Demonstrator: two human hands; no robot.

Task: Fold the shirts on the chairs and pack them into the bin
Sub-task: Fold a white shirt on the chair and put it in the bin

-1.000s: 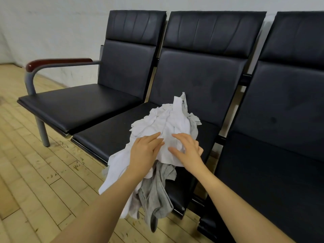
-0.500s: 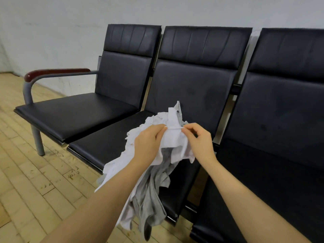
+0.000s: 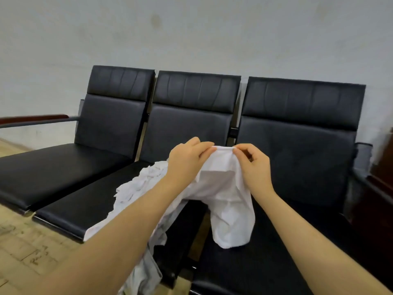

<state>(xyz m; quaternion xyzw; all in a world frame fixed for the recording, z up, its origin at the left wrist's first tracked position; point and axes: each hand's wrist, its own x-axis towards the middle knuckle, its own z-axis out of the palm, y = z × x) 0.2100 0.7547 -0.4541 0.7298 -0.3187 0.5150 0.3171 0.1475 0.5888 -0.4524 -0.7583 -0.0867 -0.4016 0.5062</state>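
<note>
A white shirt [image 3: 225,196] hangs lifted above the black chairs, its top edge stretched between my two hands. My left hand [image 3: 187,160] pinches that edge on the left, and my right hand [image 3: 253,167] pinches it on the right, fingertips close together. Part of the shirt drapes down onto the right seat [image 3: 276,241]. More crumpled white cloth [image 3: 140,188] lies on the middle seat [image 3: 85,207], partly hidden by my left forearm. A grey garment [image 3: 146,273] dangles off the seat's front edge. No bin is in view.
Three joined black padded chairs stand against a pale wall [image 3: 191,35]. The left seat [image 3: 53,173] has a wooden armrest [image 3: 36,119] beside it. Wooden floor [image 3: 25,248] lies at the lower left. A dark piece of furniture [image 3: 382,184] stands at the far right.
Both hands went from pressing on the heap to pinching the white shirt's edge and lifting it up and rightward. The view tilted up, showing more wall.
</note>
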